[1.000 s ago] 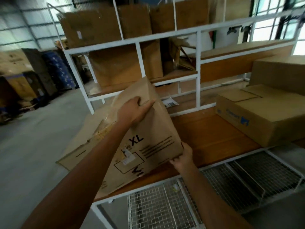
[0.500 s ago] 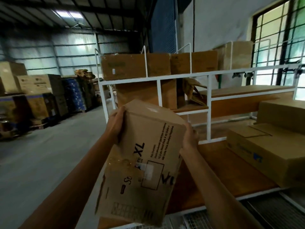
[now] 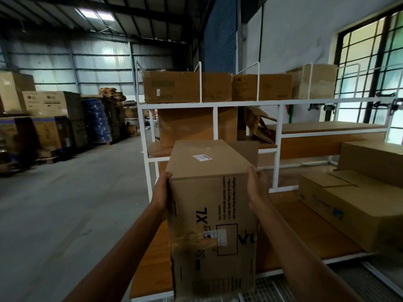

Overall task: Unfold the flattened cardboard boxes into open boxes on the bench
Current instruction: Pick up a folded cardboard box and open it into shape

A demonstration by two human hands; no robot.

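A brown cardboard box (image 3: 209,205) printed "XL" is squared out into box shape and held up above the wooden bench (image 3: 309,232). My left hand (image 3: 162,192) presses its left side near the upper corner. My right hand (image 3: 257,186) presses the opposite side. A white label sits on its upward face. Clear tape crosses the lower front. The box's lower end hangs past the bench's front edge.
Two assembled boxes (image 3: 353,205) are stacked at the bench's right. A white metal rack (image 3: 277,149) behind holds more cartons and flattened cardboard (image 3: 187,125). A wire mesh shelf (image 3: 359,277) lies below the bench. Stacked cartons (image 3: 43,118) line the concrete floor at left.
The flat carton was lifted off the bench and opened into a box shape. Both hands moved to its opposite sides. My view tilted upward.
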